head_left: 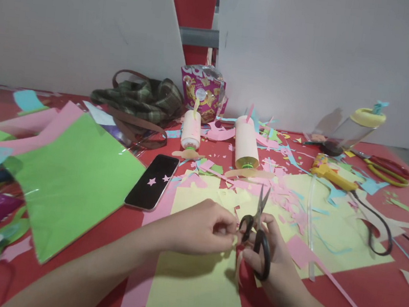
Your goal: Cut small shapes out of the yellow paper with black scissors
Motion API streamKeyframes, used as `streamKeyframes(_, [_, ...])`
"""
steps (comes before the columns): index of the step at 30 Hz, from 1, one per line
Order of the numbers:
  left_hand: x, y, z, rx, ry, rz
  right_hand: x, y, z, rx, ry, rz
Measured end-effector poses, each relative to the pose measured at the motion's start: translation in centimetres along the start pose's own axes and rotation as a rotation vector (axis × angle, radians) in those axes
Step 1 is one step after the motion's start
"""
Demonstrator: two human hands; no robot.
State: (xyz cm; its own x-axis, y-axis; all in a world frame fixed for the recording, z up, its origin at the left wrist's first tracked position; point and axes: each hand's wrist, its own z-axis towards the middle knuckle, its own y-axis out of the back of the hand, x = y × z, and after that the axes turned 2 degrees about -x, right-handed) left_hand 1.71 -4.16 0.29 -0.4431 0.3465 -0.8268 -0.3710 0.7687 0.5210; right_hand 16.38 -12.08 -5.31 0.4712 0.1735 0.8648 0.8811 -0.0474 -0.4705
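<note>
My right hand (273,265) grips black-handled scissors (259,229), fingers through the loops and the blades slightly parted, pointing away from me. My left hand (199,229) is closed in a pinch right beside the scissor handles, holding something small that I cannot make out. Both hands hover over a yellow paper sheet (193,285) on the red table (377,291). Pink and yellow paper scraps (288,192) lie just beyond the blades.
A black phone (152,181) with two pink stars lies left of the hands, beside green paper (72,178). Two pale paper rolls (246,141), a snack bag (202,91), a plaid bag (140,99), a yellow glue gun (330,172), red-green scissors (387,169) and a bottle (355,126) lie further back.
</note>
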Motion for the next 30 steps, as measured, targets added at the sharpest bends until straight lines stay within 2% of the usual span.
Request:
streamKeyframes(4, [0.2,-1.0,0.2,0.027,-0.005,0.0,0.2,0.0,0.1,-0.06,0.026,-0.017])
streamKeyframes(10, [0.3,-1.3,0.3,0.033,-0.056,0.043,0.4,-0.3,0.0,-0.05,0.01,-0.123])
streamKeyframes(18, [0.5,-1.4,0.4,0.048,-0.078,0.06,0.2,-0.5,-0.2,-0.001,-0.027,-0.121])
streamKeyframes(30, [0.4,-1.5,0.5,-0.044,-0.084,0.054,0.2,-0.4,0.0,-0.014,-0.018,-0.143])
